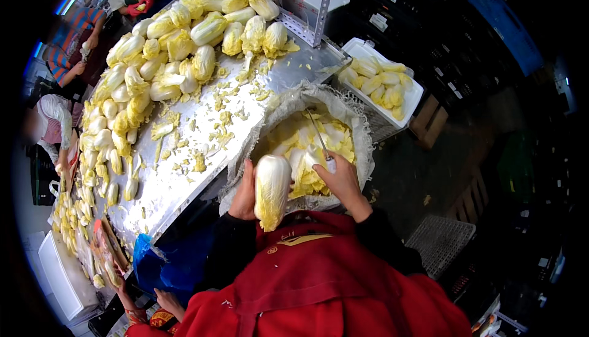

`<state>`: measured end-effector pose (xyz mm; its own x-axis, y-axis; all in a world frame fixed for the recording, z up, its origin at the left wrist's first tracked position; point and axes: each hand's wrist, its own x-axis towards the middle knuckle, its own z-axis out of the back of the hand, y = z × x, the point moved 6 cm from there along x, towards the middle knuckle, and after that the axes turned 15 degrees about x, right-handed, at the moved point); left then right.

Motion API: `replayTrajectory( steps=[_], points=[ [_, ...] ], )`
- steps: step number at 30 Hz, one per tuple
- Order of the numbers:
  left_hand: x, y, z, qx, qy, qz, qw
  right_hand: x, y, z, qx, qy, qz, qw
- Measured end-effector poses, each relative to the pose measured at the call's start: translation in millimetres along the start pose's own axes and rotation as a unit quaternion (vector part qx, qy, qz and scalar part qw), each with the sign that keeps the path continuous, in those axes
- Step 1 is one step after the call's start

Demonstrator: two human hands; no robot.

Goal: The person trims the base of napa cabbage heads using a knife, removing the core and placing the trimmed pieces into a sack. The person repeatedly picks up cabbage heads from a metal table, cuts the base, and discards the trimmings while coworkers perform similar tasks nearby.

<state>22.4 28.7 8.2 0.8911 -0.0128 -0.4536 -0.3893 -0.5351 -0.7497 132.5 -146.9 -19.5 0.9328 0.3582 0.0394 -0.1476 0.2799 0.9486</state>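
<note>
A trimmed napa cabbage (272,189) rests in my left hand (244,195), its pale base end up and its yellow tip toward me. My right hand (343,183) grips a knife (317,130) by its light handle, with the thin blade pointing away from me. Under both hands stands a white woven sack (363,130) with its mouth rolled open. Loose yellow-white cabbage leaves (333,141) fill much of it. Part of the sack's near rim is hidden behind my hands and red apron.
A steel table (234,146) to the left bears heaped napa cabbages (179,44) and leaf scraps. Beyond the sack, a white foam box (416,95) holds smaller cabbages. Co-workers (76,42) stand along the table's far side. A plastic crate (439,245) lies at right.
</note>
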Motion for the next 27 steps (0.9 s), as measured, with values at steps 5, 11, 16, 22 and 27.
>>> replayTrajectory(
  steps=[5, 11, 16, 22, 27],
  points=[
    [5.5, 43.2, 12.5, -0.024, 0.004, 0.032, 0.999, -22.5, 41.7, -22.1, 0.193, 0.1, -0.127, 0.968],
    [14.2, 33.5, 3.9, 0.088, -0.089, -0.117, 0.985, -26.2, 59.7, -31.6, 0.092, 0.135, -0.058, 0.985],
    [8.3, 33.4, -4.9, 0.0, -0.07, -0.076, 0.995, -28.9, 50.3, -33.1, 0.116, 0.149, -0.099, 0.977],
    [8.8, 36.0, 1.7, 0.107, -0.078, -0.121, 0.984, -34.8, 38.0, -36.1, 0.127, 0.139, -0.088, 0.978],
    [6.9, 34.3, 1.4, 0.294, -0.115, -0.177, 0.932, -28.8, 52.5, -28.4, 0.13, 0.124, 0.018, 0.984]
  ],
)
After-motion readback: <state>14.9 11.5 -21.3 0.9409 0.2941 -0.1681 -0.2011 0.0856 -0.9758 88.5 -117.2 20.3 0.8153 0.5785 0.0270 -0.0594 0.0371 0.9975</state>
